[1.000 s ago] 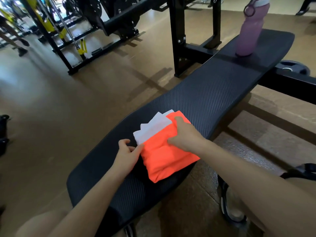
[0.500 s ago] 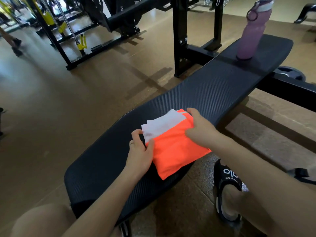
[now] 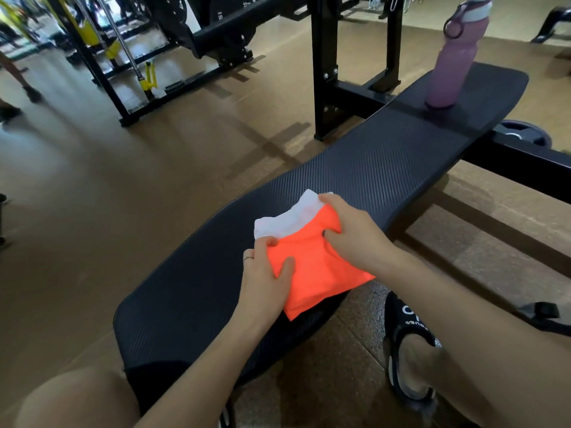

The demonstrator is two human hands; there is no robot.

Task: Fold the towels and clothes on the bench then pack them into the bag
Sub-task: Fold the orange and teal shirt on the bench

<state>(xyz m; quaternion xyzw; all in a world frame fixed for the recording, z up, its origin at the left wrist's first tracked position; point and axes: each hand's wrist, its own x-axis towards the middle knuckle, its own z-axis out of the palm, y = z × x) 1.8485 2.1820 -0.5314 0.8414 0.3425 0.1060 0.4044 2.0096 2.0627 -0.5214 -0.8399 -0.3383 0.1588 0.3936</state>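
Folded stack gripped at both ends on the near half of the bench.

Both hands have closed on the small pile: the left hand [image 3: 268, 274] pinches the near-left edge of the orange garment [image 3: 312, 273], thumb on top, and the right hand [image 3: 349, 231] grasps the far-right end, fingers curled over it and the white towel [image 3: 289, 219] underneath. The pile sits on the black bench [image 3: 386, 168], toward its right edge, with a pink bottle [image 3: 454, 60] standing well apart at the far end. It looks light, soft and floppy, so I'd judge it wants holding from both ends, squeezed so the layers stay together. A second ago the right hand lay flat on top and the left only touched the edge; now both grip. No bag is in sight.
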